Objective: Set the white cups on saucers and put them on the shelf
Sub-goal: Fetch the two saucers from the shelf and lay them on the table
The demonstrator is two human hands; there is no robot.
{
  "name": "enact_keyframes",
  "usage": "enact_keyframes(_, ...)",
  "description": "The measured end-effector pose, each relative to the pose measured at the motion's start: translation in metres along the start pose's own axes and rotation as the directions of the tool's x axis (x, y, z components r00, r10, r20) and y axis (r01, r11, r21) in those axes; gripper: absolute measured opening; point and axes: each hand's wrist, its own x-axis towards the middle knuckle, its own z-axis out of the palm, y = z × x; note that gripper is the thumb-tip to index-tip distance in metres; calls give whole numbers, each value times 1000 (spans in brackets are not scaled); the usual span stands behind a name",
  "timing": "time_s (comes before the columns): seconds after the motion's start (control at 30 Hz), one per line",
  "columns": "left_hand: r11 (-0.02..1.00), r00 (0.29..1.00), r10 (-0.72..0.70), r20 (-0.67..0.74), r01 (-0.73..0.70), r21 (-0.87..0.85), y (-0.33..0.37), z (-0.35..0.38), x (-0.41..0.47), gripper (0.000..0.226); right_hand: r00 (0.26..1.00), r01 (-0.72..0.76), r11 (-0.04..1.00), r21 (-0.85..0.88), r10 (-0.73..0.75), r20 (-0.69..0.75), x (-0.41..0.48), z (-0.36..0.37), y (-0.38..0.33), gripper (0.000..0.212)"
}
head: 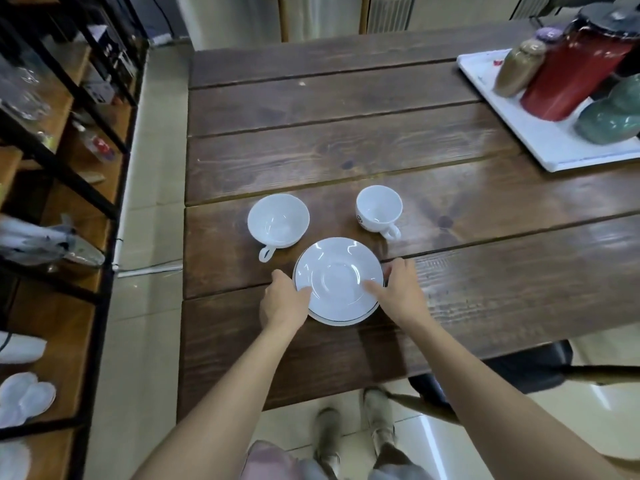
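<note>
Two white saucers [337, 271] lie stacked near the front of the dark wooden table [346, 140]; the lower one shows a dark rim line. My left hand [282, 299] grips the stack's left edge and my right hand [401, 289] grips its right edge, thumbs resting on top. A wide white cup [278, 220] stands upright behind the saucers to the left, handle toward me. A smaller white cup [378, 209] with a printed mark stands upright behind to the right. The shelf [59, 168] rises at the left.
A white tray [540, 133] at the back right carries a red canister [575, 71], a brown jar [519, 69] and green pottery [609, 116]. The shelf holds glassware and white dishes [24, 398]. A dark stool [502, 372] stands under the table's right side.
</note>
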Motion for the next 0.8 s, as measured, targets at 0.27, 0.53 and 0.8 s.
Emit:
enact_keyframes(0.27, 994, 1000, 19, -16, -20, -109, 2, -5, -11, 18, 993, 106, 987, 121, -100, -55, -4, -2, 6, 31)
enact_keyframes(0.53, 869, 966, 214, -146, -257, -424, 54, 2, -39, 12, 938, 319, 882, 346, -242, -249, -9, -54, 15, 30)
enact_keyframes(0.8, 840, 944, 330, -22, -304, -449, 121, 72, -56, 16, 953, 156, 977, 145, -109, -284, 15, -119, 87, 28)
